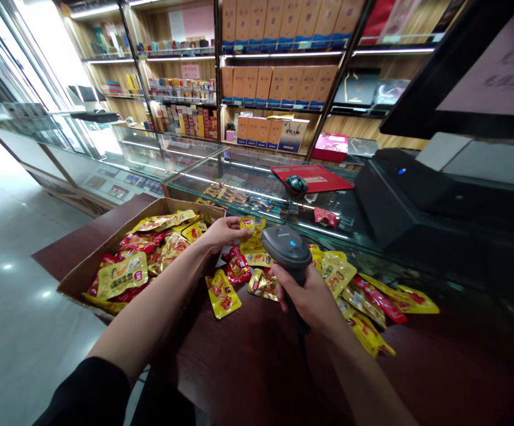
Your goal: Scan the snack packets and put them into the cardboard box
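My right hand (304, 293) is wrapped round the handle of a dark grey barcode scanner (286, 245), whose head points away from me and shows a small blue light. Just left of the scanner head, my left hand (224, 232) pinches a yellow snack packet (252, 234) by its edge. Beneath and around both hands, more packets lie on the dark red counter: a yellow one (222, 294), a red one (238, 265) and a gold one (263, 284). Part of the held packet is hidden behind the scanner.
An open cardboard box (73, 284) full of snack packets stands at left. Several loose packets (368, 296) spread to the right. Behind are a glass display counter (181, 183), a red mouse pad (323, 177) with a mouse (296, 183), and a black terminal (434, 201).
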{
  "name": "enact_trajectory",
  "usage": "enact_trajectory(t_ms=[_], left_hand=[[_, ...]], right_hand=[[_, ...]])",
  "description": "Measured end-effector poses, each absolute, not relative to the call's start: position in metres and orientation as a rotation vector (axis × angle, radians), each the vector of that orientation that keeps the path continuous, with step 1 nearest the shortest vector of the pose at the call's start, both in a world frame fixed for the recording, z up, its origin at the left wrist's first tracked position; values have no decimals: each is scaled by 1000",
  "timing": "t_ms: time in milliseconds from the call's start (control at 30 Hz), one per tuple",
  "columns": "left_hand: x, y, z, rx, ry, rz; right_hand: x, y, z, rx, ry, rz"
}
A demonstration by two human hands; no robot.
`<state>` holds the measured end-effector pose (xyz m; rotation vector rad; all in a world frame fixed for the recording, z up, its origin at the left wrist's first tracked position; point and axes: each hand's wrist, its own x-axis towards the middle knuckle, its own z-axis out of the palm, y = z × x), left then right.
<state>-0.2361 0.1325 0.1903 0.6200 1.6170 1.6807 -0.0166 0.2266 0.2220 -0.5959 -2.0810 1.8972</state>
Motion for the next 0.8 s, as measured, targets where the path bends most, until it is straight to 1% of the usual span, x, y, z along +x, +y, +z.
enact_trajectory(t_ms=[667,800], left_hand=[[-232,131,193,696,1659,1592],[-230,131,194,649,1651,1625]], right_hand=[[-18,228,220,-571,-2090,1925],[-17,228,220,-551,-2103,1920]])
